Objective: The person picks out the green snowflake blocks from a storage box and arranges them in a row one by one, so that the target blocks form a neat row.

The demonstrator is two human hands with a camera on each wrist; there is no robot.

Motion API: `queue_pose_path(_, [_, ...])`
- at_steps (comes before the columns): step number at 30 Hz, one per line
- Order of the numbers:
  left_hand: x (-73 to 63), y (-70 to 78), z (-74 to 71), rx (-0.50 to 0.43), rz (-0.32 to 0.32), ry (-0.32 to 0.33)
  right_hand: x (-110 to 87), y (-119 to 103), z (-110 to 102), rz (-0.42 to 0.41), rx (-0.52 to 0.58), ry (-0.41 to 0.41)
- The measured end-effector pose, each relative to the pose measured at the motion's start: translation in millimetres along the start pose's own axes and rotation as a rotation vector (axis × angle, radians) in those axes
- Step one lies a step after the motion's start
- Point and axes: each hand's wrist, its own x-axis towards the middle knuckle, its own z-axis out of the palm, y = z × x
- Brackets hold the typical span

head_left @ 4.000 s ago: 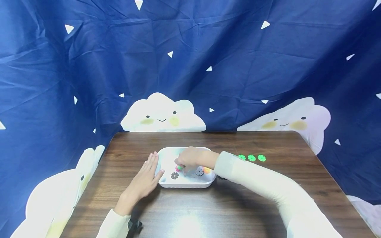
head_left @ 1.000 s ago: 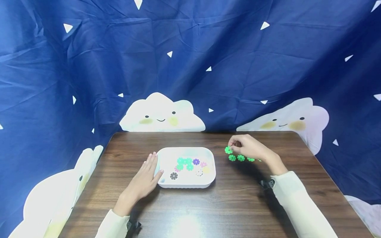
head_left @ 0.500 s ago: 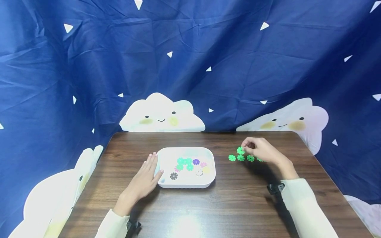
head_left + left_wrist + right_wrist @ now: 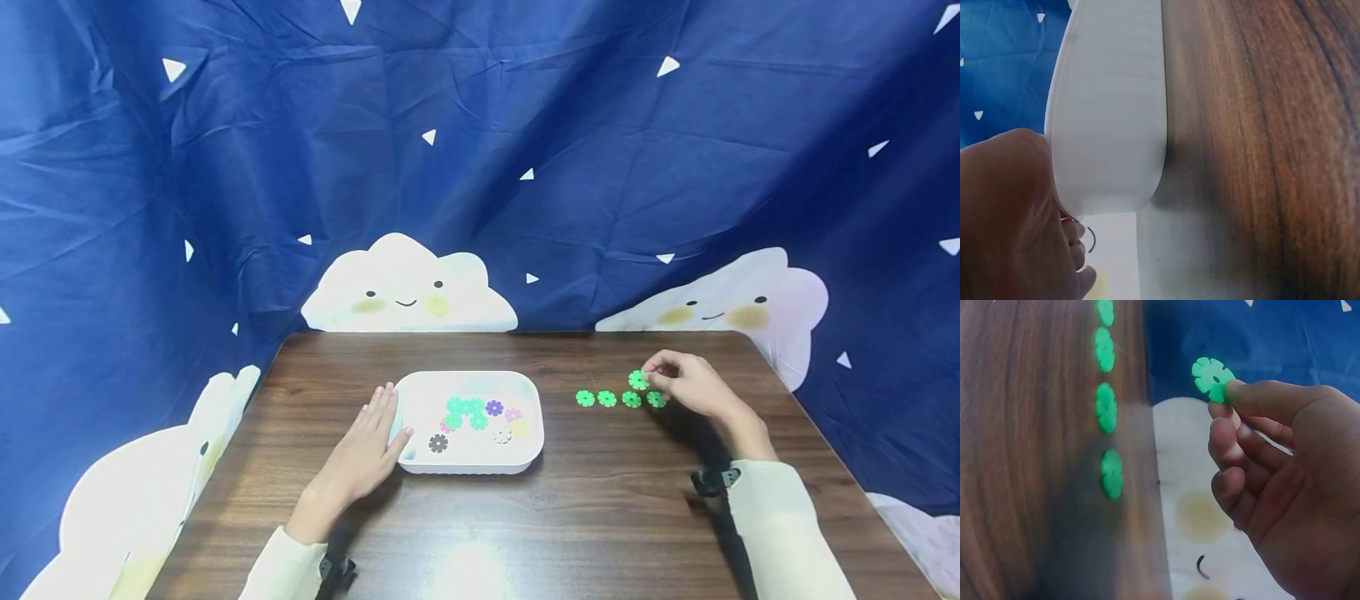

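My right hand [image 4: 697,387] pinches a green flower-shaped plastic disc [image 4: 637,380] by its edge, between thumb and forefinger. In the right wrist view this notched disc [image 4: 1205,375] is held above the tabletop, with the other fingers loosely bent. Below it lies a straight row of several matching green discs [image 4: 607,398], flat on the wood; the rightmost one [image 4: 656,399] is nearest the hand. Fingers extended, my left hand [image 4: 358,460] rests against the left end of a white tray [image 4: 471,468]. The left wrist view shows the tray's outer wall [image 4: 1110,119] beside that hand.
Inside the tray lie several loose discs: green [image 4: 477,422], purple [image 4: 493,408], pink [image 4: 513,414], yellow [image 4: 521,428], black [image 4: 438,443] and a pale one [image 4: 502,436]. The brown wooden table [image 4: 600,533] ends at a blue curtain [image 4: 570,167] with cloud prints.
Four seconds ago my right hand was in the tray. Over the last second it has carried the green disc rightward above the row. My left hand has stayed at the tray.
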Motion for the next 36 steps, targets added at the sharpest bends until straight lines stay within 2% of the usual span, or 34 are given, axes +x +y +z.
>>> queue_pose_path(6, [0.1,-0.4,0.8,0.014,0.004,0.008,-6.9,18.5,-5.1,0.04,-0.01,0.05])
queue_pose_path(23, [-0.4,0.7,0.2,0.05,0.009,0.025,-30.6,63.3,-11.1,0.169,-0.07,0.111])
queue_pose_path(29, [-0.3,0.8,0.2,0.053,0.008,0.024,-35.0,73.0,-11.2,0.22,-0.08,0.131])
queue_pose_path(36, [-0.3,0.8,0.4,0.044,0.007,0.024,-35.8,79.9,-9.7,0.237,-0.11,0.118])
